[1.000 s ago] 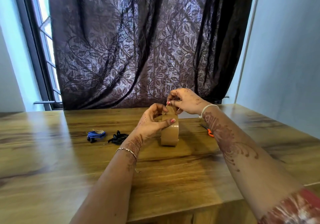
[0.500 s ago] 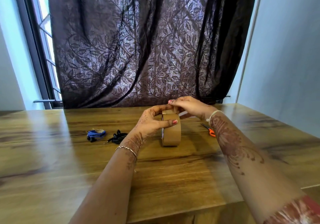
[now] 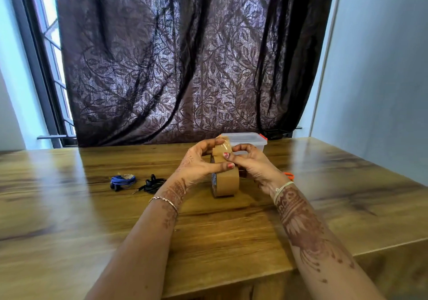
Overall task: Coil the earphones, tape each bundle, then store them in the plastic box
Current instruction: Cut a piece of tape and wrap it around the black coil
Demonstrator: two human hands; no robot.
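Two earphone bundles are counted: one blue bundle (image 3: 122,180) and one black bundle (image 3: 153,185). One roll of brown tape (image 3: 228,183) and one plastic box (image 3: 245,137) are seen, with two hands, left hand (image 3: 199,166) and right hand (image 3: 256,166). One orange item (image 3: 289,175), possibly scissors, is mostly hidden.

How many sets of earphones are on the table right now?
2. The blue earphones lie on the table, left of the tape roll; the black earphones lie just right of them, nearer the roll. The plastic box may hide others.

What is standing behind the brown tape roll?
A clear plastic box with orange clips. The left hand, right hand and tape roll cover its front; its contents cannot be seen.
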